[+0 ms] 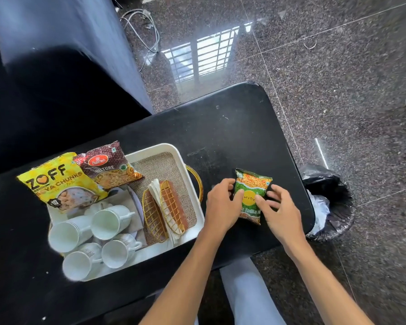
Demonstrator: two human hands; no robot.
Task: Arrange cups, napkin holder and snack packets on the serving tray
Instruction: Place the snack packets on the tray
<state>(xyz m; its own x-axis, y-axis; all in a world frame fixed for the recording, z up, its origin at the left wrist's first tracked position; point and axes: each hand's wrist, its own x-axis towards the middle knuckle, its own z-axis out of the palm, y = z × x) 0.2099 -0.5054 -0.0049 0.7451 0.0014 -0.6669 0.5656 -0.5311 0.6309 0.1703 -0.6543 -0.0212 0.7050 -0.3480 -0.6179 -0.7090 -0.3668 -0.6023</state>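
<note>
1. While the green packet (252, 195) lies flat on the black table (232, 127), both hands grasp it from opposite sides.
2. Left hand (220, 205): fingers curled over the packet's left edge, thumb pressed on its printed face.
3. Right hand (279, 207): fingers curled round the right edge, thumb on the face near the yellow circle.
4. Packet position: on the table, outside the tray (150, 252), just beside the tray's right end and its gold handle (198, 181). Whether the packet is raised off the surface cannot be told.
5. Tray: white, rectangular, lined with a woven mat, set on the left part of the table.
6. Tray contents, right part: a gold wire napkin holder (164, 212) with white napkins between its two sides.
7. Tray contents, near-left part: four white cups (110, 221) grouped together, touching or nearly so, mouths turned toward the camera.
8. Tray contents, far-left part: a yellow packet (56, 181) lies over the far-left corner and overhangs the rim; a maroon packet (108, 167) rests against it on the far rim.
9. Surroundings: a bin (328, 202) with a black liner stands on the speckled floor at the table's right end.
</note>
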